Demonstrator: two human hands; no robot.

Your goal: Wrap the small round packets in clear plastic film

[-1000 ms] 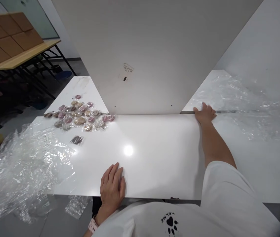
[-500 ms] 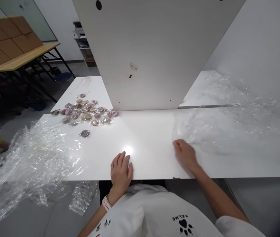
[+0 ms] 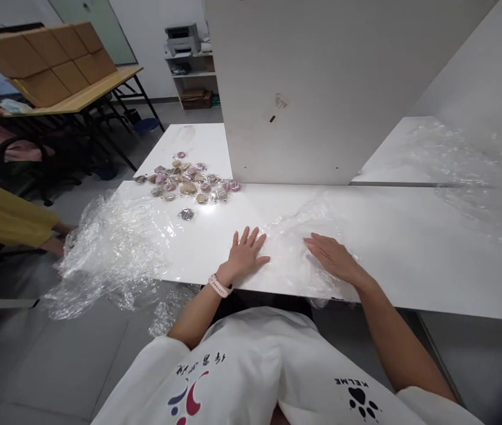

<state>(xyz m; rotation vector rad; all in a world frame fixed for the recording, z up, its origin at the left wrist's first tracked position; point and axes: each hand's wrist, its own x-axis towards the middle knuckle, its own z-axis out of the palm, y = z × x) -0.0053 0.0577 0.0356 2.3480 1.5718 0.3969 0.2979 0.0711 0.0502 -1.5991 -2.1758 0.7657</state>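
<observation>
A clear plastic bag (image 3: 288,251) lies flat on the white table in front of me, its near edge hanging a little over the table's edge. My left hand (image 3: 246,252) rests at its left side with fingers spread, palm down. Over the bag's right part is my right hand (image 3: 330,255), its fingers stretched out toward the left; whether it presses on the plastic I cannot tell. Left of my hands lies a heap of small wrapped discs (image 3: 189,182), pink, tan and brown. One dark wrapped piece (image 3: 187,214) sits apart, nearer to me.
Crumpled clear plastic (image 3: 113,248) covers the table's left end and spills toward the floor. More clear plastic (image 3: 489,183) lies at the right by the wall. An upright white panel (image 3: 312,88) stands behind the table. A person in yellow trousers (image 3: 7,209) is at far left.
The clear plastic has come from the right to between my hands. My right hand has opened from a closed grip. The left has spread its fingers, and my view has turned left.
</observation>
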